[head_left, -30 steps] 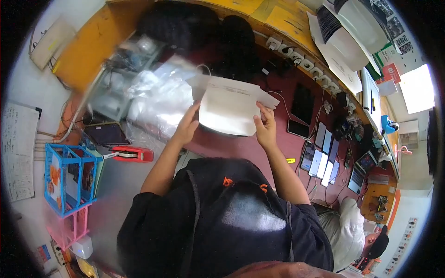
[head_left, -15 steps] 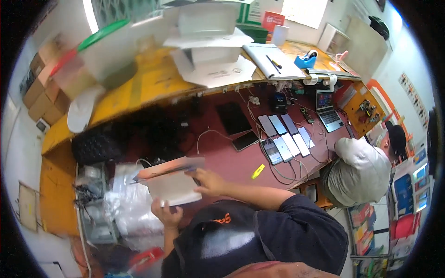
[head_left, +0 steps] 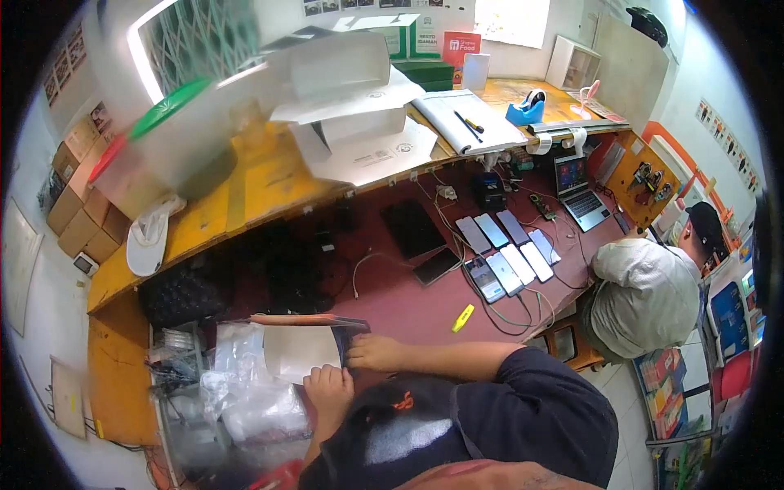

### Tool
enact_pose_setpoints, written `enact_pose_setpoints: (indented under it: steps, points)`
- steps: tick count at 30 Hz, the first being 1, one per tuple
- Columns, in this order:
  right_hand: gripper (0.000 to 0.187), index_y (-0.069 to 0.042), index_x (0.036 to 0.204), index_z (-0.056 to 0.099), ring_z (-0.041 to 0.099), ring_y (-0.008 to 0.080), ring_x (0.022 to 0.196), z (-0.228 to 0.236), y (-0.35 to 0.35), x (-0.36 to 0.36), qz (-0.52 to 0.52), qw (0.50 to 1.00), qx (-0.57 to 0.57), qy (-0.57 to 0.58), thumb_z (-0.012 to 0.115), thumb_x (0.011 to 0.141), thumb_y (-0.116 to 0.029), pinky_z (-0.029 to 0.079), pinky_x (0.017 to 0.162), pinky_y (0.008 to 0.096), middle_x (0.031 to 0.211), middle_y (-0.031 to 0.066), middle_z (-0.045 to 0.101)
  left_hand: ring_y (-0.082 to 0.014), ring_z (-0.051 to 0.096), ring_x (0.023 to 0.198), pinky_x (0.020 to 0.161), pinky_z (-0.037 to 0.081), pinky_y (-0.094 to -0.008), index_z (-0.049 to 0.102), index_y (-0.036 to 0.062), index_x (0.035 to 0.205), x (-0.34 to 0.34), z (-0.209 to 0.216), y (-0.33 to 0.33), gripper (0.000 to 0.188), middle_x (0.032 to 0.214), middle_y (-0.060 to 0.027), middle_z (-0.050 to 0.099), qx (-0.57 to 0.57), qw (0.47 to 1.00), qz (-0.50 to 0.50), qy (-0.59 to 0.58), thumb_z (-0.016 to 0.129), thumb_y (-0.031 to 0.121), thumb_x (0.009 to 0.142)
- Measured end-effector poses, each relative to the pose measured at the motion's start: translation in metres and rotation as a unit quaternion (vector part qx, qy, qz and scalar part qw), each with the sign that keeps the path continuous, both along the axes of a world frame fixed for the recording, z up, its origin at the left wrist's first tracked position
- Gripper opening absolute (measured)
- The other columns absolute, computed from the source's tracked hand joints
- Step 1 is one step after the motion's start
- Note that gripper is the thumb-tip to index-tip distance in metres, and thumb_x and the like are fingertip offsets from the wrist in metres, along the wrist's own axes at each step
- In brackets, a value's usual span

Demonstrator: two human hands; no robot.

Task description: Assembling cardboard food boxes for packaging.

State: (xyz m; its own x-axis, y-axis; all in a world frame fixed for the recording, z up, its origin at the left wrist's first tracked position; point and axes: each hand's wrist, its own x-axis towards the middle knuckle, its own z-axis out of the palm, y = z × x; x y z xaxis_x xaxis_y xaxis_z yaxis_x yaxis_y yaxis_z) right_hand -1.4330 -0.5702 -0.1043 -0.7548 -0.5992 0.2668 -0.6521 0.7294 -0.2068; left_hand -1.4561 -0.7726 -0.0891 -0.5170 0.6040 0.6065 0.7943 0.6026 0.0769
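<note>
A cardboard box [head_left: 302, 353], white inside with orange and dark outer panels, sits in front of me on the lower desk. My left hand [head_left: 329, 392] is closed over its near edge, fingers curled down. On the dark side panel at the right, my right hand [head_left: 376, 353] is closed with its fingers bent against the card. Both hands nearly meet at the box's near right corner. Beside and partly beneath the box lie clear plastic bags [head_left: 261, 412].
White open cartons [head_left: 367, 151] stand on the raised yellow counter [head_left: 269, 175], near green- and red-lidded tubs [head_left: 184, 122]. Several phones [head_left: 506, 273], a yellow highlighter [head_left: 463, 318], cables and a laptop [head_left: 581, 200] occupy the desk. A person in grey [head_left: 645, 294] sits at right.
The box has come down and turned, so its white inside faces up. My right hand has shifted to its dark side, and my left hand has moved right along the near edge.
</note>
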Motion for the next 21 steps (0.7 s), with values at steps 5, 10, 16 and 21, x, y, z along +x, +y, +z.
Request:
enact_pose_setpoints:
  steps: [5, 10, 16, 21]
  points:
    - [0.018, -0.013, 0.088, 0.066, 0.056, 0.0251, 0.106, -0.012, -0.003, -0.009, 0.026, 0.993, -0.067, 0.094, 0.061, 0.075, -0.025, 0.044, 0.082, 0.039, 0.1, 0.0041, 0.062, -0.0266, 0.052, 0.074, 0.065, 0.036, -0.043, 0.054, 0.0108, 0.071, 0.006, 0.0, 0.004, 0.017, 0.075, -0.0053, 0.053, -0.022, 0.998, 0.05, -0.005, 0.069, 0.02, 0.074]
    - [0.019, -0.012, 0.087, 0.067, 0.054, 0.0267, 0.104, -0.009, 0.004, -0.011, 0.017, 0.992, -0.127, 0.016, 0.066, 0.07, -0.02, 0.044, 0.082, 0.0408, 0.102, 0.0048, 0.061, -0.0272, 0.053, 0.075, 0.068, 0.037, -0.0447, 0.057, 0.0121, 0.072, 0.007, -0.009, 0.007, 0.016, 0.076, -0.0038, 0.056, -0.052, 0.996, 0.077, 0.01, 0.066, 0.023, 0.077]
    - [0.023, -0.01, 0.093, 0.067, 0.053, 0.0289, 0.106, -0.014, 0.001, -0.013, 0.006, 0.991, -0.132, 0.0, 0.065, 0.071, -0.019, 0.044, 0.085, 0.0417, 0.106, 0.0089, 0.06, -0.0325, 0.062, 0.077, 0.073, 0.04, -0.0466, 0.063, 0.0072, 0.079, -0.004, 0.026, 0.015, 0.021, 0.077, -0.0119, 0.065, -0.111, 0.976, 0.081, -0.168, 0.06, 0.027, 0.084]
    - [0.024, -0.01, 0.097, 0.067, 0.051, 0.0331, 0.11, -0.001, -0.008, -0.004, -0.032, 0.989, -0.135, 0.054, 0.064, 0.075, -0.019, 0.043, 0.087, 0.0454, 0.113, 0.0128, 0.056, -0.0355, 0.064, 0.075, 0.071, 0.046, -0.0501, 0.065, 0.003, 0.079, -0.042, 0.026, 0.035, 0.032, 0.075, -0.0188, 0.066, -0.051, 0.976, 0.081, -0.194, 0.052, 0.03, 0.088]
